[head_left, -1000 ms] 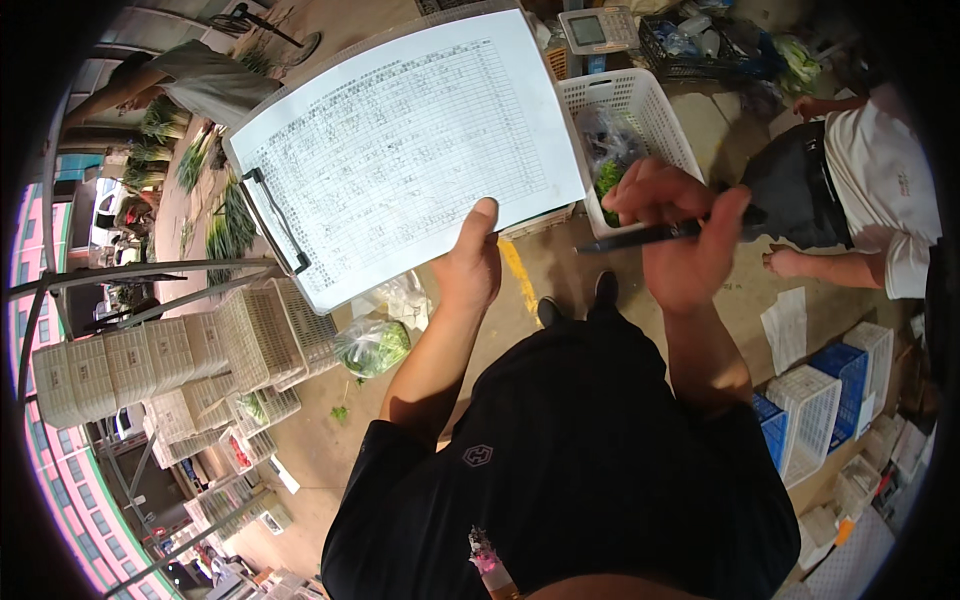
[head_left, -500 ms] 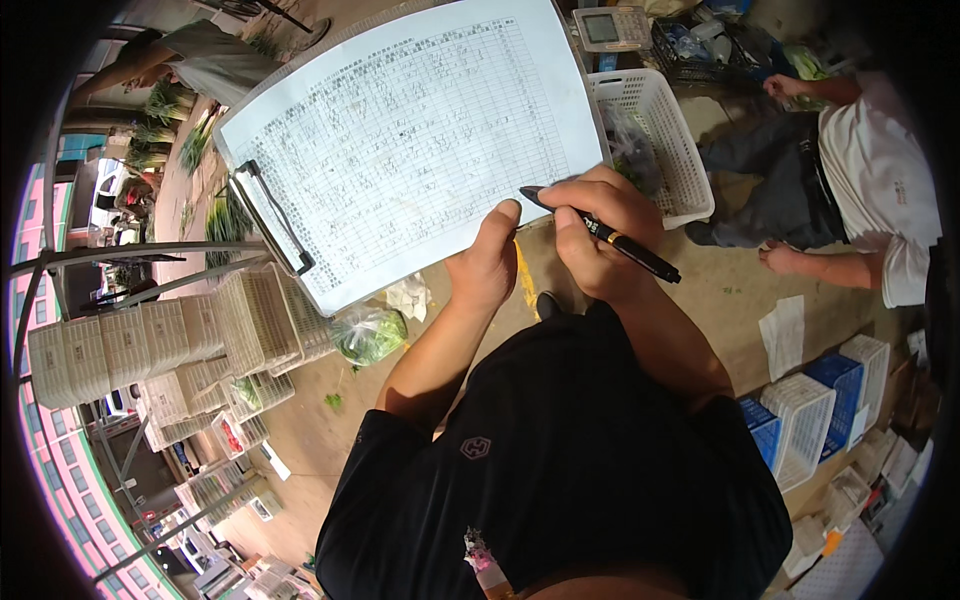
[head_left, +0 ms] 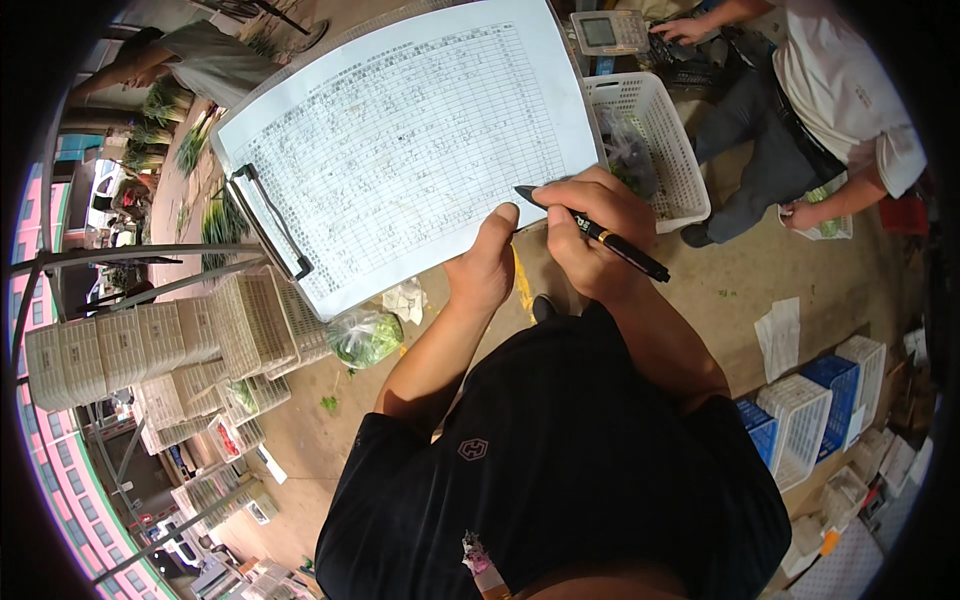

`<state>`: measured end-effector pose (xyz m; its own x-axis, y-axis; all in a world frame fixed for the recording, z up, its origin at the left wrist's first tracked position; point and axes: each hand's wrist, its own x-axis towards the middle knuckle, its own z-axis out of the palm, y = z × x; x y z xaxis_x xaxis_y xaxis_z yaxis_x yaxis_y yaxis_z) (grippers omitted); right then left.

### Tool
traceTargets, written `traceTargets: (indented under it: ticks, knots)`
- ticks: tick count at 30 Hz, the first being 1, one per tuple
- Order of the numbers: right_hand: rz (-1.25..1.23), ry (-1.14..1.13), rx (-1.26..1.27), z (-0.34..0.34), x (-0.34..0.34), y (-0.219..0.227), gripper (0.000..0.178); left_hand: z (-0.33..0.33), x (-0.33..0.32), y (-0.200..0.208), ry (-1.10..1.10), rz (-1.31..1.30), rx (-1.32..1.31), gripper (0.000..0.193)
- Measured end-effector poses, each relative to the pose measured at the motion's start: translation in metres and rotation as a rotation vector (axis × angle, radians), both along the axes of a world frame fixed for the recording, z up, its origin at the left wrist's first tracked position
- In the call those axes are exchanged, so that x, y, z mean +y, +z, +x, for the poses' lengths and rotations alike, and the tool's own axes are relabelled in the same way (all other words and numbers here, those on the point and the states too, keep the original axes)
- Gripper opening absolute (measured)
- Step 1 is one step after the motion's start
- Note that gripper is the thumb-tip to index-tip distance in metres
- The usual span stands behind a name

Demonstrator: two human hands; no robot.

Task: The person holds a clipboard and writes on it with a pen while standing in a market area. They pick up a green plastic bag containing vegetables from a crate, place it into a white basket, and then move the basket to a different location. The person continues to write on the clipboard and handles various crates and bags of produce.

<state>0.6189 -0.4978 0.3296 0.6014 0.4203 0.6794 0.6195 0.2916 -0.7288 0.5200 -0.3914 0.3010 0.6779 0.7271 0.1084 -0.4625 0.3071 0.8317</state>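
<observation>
Left hand: the left hand [head_left: 487, 262] grips the lower edge of a clipboard [head_left: 410, 150], thumb on top of the sheet, the other fingers hidden beneath it.
Right hand: the right hand [head_left: 592, 232] has its fingers closed tight around a black pen [head_left: 592, 232], whose tip touches the paper's lower right edge.
Clipboard: held tilted in front of the chest, bearing a white sheet ruled as a table, with the metal clip [head_left: 270, 222] at its left end.
Floor: bare tan concrete [head_left: 740, 290], with scraps of paper [head_left: 780, 335] and a bag of greens [head_left: 365, 337] lying on it.
Right side: a white plastic basket [head_left: 655, 150] stands just beyond the clipboard; another person [head_left: 820, 110] crouches beside it.
Left side: stacks of white crates [head_left: 150, 350] stand by a metal rail.
Lower right: blue and white crates [head_left: 810, 410] stand together.
</observation>
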Motion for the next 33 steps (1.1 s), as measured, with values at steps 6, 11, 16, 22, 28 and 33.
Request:
traceTargets:
  ticks: [6,11,16,22,28,33]
  knots:
    - [-0.041,0.015,-0.001,0.001,0.000,0.006,0.020,-0.001,0.003,0.003,0.002,0.018,-0.003,0.056]
    - [0.033,0.053,0.081,0.001,-0.001,0.002,0.026,-0.002,-0.001,0.007,-0.022,-0.009,-0.024,0.052]
    - [-0.080,0.002,-0.250,0.003,-0.001,0.006,0.046,-0.002,-0.004,0.014,-0.015,-0.010,-0.015,0.051]
    - [-0.038,0.000,-0.336,-0.001,0.015,0.002,0.048,-0.008,0.001,0.005,-0.035,0.008,-0.009,0.045]
    - [-0.048,-0.018,-0.366,0.002,0.012,0.009,0.042,-0.005,-0.003,-0.006,-0.020,0.075,0.044,0.030]
    - [-0.054,-0.018,-0.386,0.000,0.010,0.011,0.039,-0.008,0.004,-0.018,-0.099,0.140,0.092,0.040]
